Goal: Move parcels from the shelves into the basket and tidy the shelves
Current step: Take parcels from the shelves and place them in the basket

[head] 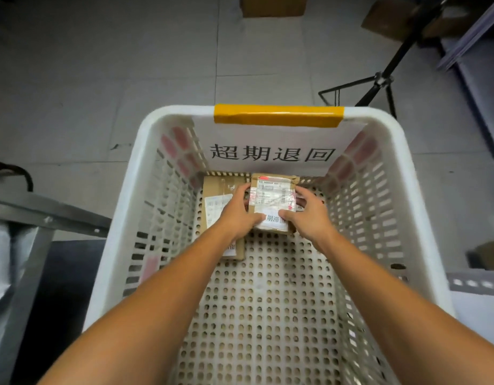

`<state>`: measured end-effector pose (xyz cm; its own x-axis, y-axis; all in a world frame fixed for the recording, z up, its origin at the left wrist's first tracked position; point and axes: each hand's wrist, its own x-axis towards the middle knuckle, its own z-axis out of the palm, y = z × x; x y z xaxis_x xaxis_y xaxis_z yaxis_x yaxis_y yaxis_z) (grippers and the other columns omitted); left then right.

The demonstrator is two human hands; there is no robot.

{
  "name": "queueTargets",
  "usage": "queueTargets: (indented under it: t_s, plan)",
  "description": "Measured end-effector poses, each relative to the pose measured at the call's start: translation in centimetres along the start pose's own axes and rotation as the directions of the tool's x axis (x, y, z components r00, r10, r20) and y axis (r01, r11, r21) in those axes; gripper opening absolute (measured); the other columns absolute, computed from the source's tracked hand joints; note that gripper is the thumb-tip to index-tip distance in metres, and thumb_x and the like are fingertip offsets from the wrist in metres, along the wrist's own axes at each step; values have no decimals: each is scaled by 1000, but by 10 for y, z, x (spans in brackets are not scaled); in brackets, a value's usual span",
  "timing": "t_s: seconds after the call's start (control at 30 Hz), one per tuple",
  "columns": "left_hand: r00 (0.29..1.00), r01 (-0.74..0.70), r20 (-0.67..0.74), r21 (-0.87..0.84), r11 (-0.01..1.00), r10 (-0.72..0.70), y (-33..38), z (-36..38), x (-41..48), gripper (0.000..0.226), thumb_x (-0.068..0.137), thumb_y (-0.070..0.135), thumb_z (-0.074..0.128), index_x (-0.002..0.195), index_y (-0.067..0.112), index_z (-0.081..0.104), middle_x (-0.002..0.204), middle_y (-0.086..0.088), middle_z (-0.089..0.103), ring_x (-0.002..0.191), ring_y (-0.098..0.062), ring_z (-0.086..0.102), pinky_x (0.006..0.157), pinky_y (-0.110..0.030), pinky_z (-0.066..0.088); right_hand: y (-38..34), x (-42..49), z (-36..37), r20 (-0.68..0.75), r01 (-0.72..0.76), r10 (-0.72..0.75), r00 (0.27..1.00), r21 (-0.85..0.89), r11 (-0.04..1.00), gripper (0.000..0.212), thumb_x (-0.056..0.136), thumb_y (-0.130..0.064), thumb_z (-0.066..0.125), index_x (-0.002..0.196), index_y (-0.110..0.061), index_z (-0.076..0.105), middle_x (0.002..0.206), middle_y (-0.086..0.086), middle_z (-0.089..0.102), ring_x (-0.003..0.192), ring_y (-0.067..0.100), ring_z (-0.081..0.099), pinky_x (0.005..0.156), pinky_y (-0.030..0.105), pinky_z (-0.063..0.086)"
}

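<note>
A small cardboard parcel (271, 200) with a white shipping label sits at the far end of the basket (120, 218), held from both sides. The left hand (239, 215) curls round its left edge and the right hand (311, 216) round its right edge, both thumbs pressed on the label, so each grip is closed on the parcel. Whether it rests on the basket's holed floor I cannot tell. Just to its left a flatter second parcel (216, 195) lies on that floor, partly under the left wrist. The white basket carries a paper sign (271, 134) inside its far wall, with yellow tape (278, 115) over the rim. Beyond, on the grey tiled floor (101, 79), stand a black tripod (379, 79) and a brown box (273, 5).
</note>
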<state>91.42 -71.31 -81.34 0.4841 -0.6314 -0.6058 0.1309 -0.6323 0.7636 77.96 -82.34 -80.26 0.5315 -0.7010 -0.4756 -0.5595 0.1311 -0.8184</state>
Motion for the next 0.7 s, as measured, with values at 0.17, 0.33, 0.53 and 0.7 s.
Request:
queueTargets:
  t_s: [0.17,0.33,0.53,0.7]
  plan:
    - [999,17,-27,18,1000,-17,-16,-19,13,84,81,-2,73,147,30,32,127,5,59,111,-16,62,92,-41,56,7,17,25,53,-17,16,998,17,1000,64,81,8,72,139,-11,49,123,3,64,105,10,61,80,19,53]
    - [999,28,-43,108,994,-24,-14,-21,23,79,80,1,75,145,29,38,125,1,59,103,-19,66,86,-42,58,8,27,22,53,-38,39,998,-7,999,67,81,8,72,140,-11,47,128,3,62,115,12,57,96,33,54]
    - [995,67,-85,172,983,-53,-16,-19,31,61,85,1,68,139,25,51,116,2,64,103,-18,64,83,-27,54,12,37,19,82,-66,72,994,-71,995,74,81,5,72,146,-11,41,136,6,58,123,16,55,96,34,53]
    - [995,79,-77,258,963,-61,2,-30,11,56,90,22,69,142,21,49,123,1,58,107,-18,59,89,-32,51,-11,23,-5,138,-48,88,987,-270,962,59,92,-14,68,144,-14,42,137,6,56,108,20,60,75,28,53]
